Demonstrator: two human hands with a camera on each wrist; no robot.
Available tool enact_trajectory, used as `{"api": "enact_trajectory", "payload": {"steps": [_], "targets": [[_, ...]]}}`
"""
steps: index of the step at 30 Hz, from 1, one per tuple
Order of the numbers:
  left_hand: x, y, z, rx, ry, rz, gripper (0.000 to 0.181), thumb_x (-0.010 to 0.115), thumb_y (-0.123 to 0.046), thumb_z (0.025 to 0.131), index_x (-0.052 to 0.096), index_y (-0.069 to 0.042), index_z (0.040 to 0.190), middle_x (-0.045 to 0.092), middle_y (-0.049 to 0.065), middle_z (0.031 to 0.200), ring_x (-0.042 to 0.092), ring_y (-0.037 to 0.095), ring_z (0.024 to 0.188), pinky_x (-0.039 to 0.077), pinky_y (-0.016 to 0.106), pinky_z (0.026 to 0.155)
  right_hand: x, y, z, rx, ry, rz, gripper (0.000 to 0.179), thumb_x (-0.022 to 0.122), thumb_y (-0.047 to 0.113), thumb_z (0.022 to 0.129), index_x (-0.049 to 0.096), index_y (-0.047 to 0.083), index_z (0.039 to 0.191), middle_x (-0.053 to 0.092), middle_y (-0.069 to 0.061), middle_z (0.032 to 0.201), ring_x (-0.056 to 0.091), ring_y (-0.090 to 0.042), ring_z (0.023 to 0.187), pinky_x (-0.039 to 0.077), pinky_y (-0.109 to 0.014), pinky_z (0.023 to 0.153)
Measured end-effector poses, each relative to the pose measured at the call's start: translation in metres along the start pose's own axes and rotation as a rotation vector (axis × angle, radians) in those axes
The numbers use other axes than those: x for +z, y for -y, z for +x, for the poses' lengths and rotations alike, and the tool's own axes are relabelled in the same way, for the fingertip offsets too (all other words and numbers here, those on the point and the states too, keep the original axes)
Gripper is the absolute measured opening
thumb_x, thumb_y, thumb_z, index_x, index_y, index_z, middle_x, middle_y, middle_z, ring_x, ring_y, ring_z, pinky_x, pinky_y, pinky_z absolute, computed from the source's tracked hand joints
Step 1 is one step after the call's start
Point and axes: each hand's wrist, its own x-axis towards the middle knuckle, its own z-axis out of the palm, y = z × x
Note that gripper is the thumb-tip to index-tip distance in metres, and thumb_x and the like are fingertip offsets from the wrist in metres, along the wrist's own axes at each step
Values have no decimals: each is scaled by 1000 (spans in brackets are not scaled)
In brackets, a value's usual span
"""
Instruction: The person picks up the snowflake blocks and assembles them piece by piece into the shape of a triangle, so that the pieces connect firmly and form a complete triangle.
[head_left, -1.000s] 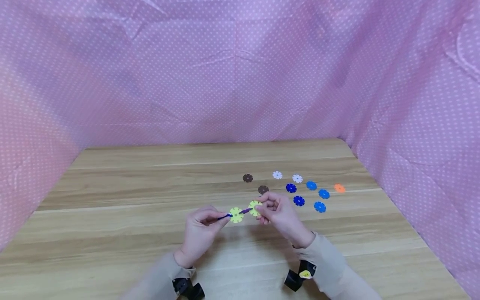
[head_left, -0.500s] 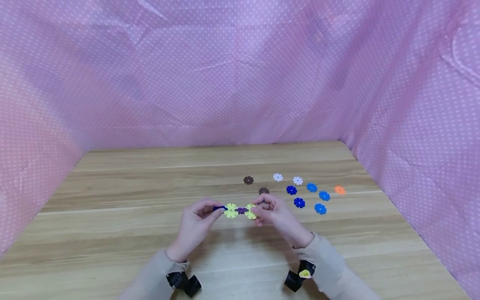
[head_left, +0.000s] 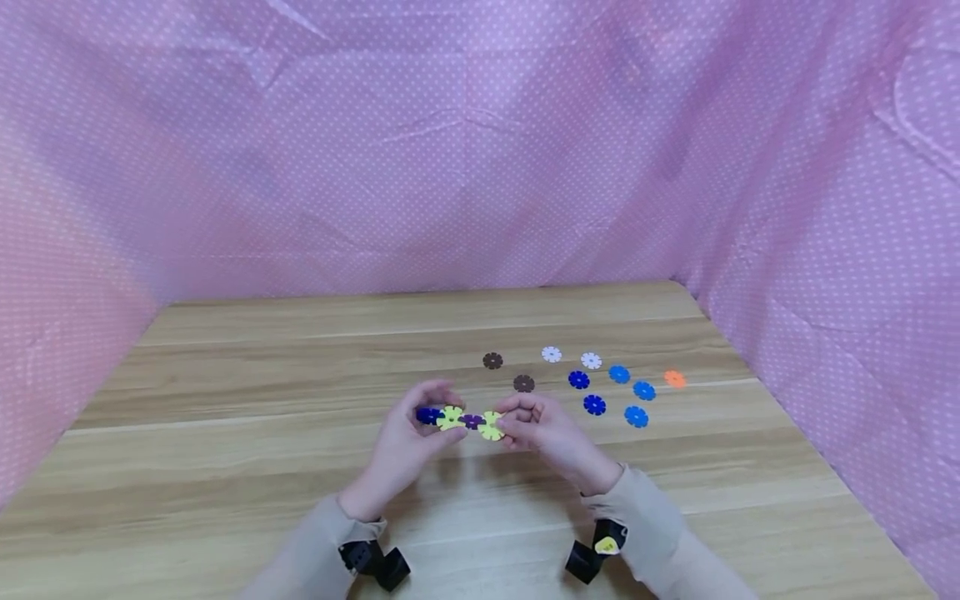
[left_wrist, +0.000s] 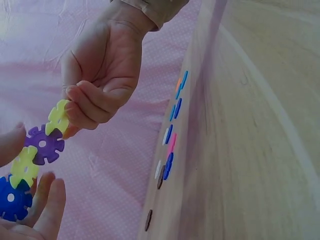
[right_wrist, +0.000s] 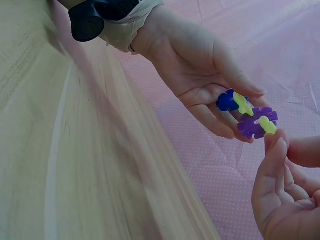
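Observation:
A short chain of slotted snowflake discs hangs above the table: a dark blue disc (left_wrist: 12, 197), a yellow disc (left_wrist: 24, 167), a purple disc (left_wrist: 44, 144) and another yellow disc (left_wrist: 58, 117), joined edge to edge. My right hand (head_left: 542, 429) pinches the yellow disc at the right end between thumb and fingers. Around the blue end lies my left hand (head_left: 405, 442), its thumb and fingers spread apart, the chain passing between them. In the right wrist view, the left fingers (right_wrist: 215, 122) look relaxed and not closed on the discs.
Loose discs lie on the wooden table (head_left: 262, 467) beyond my right hand: brown (head_left: 492, 361), white (head_left: 551, 354), dark blue (head_left: 594, 405), light blue (head_left: 636, 417) and orange (head_left: 675, 379). A pink dotted cloth (head_left: 465, 167) surrounds the table's back and sides.
My left hand has let go of its pinch on the blue disc and spread around the chain's left end. The chain has turned to show the blue and purple faces and shifted slightly left.

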Motion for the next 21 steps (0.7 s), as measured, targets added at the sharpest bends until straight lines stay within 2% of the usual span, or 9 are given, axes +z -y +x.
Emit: {"api": "enact_trajectory", "payload": {"steps": [4,11,17,21], "targets": [[-3,0,-1,-8,40,99,52,82,-7,69,63,-10,118,67,6,109,60,19,99,53,25,82,0,0,1,-6,-6,-60,30,62,10,90,57,-7,114,63,1,82,62,-16,76,56,-37,79],[-6,1,0,-11,113,137,39,82,-15,72,69,-7,108,68,10,110,63,17,92,54,23,76,0,-2,2,-29,-4,-110,27,61,11,90,59,-7,111,63,2,77,61,-16,73,56,-41,78],[-7,1,-1,5,114,168,33,81,-14,73,71,-6,103,70,11,105,63,12,83,54,23,71,-3,0,1,-9,3,-84,31,61,13,91,56,-7,115,63,3,81,61,-16,77,55,-38,80],[-7,1,-1,-15,88,158,33,81,-12,73,70,-6,104,70,11,105,63,12,81,54,23,68,-14,4,2,-4,-41,-26,35,59,13,92,53,-10,118,64,2,87,61,-14,80,55,-32,80]]}}
